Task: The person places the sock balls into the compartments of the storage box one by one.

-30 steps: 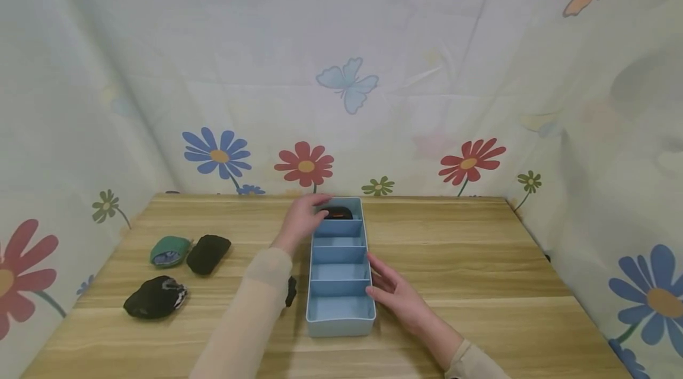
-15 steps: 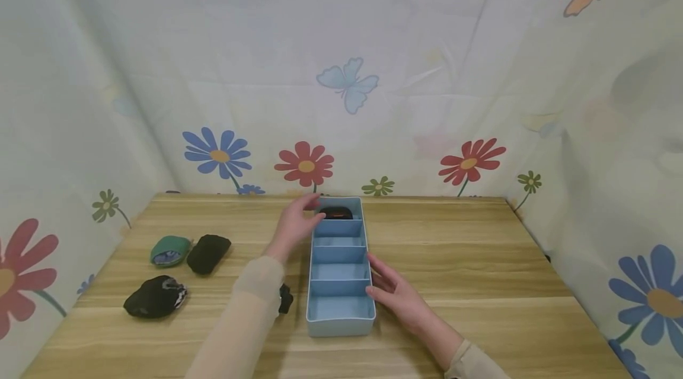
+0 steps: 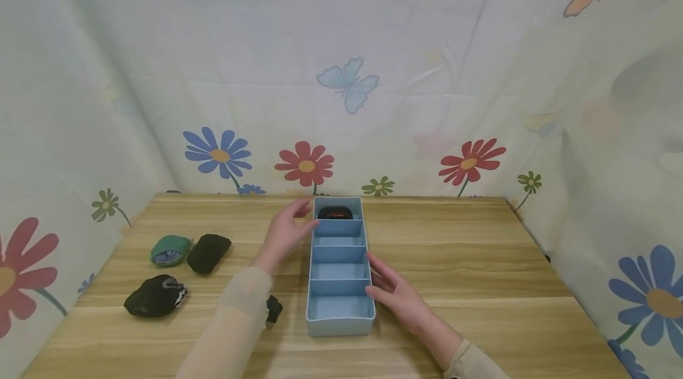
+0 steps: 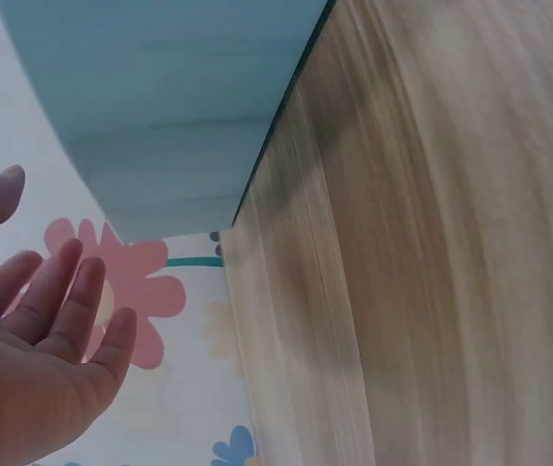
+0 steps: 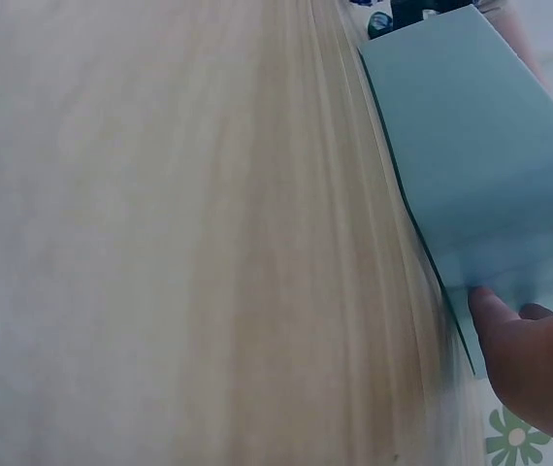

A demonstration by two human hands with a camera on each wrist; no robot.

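Hands at the blue divided tray

The tray [image 3: 340, 266] lies mid-table, its long axis running away from the person, a dark bundle [image 3: 335, 213] in its far compartment. The left hand [image 3: 284, 229], fingers loose and empty, hovers just left of that end; the right hand [image 3: 397, 296] rests flat-fingered against the near right wall.

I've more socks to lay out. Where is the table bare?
Bare: the table right of the organizer, to the wall, and the near strip. Crowded: the left, with three rolled socks and the left hand.
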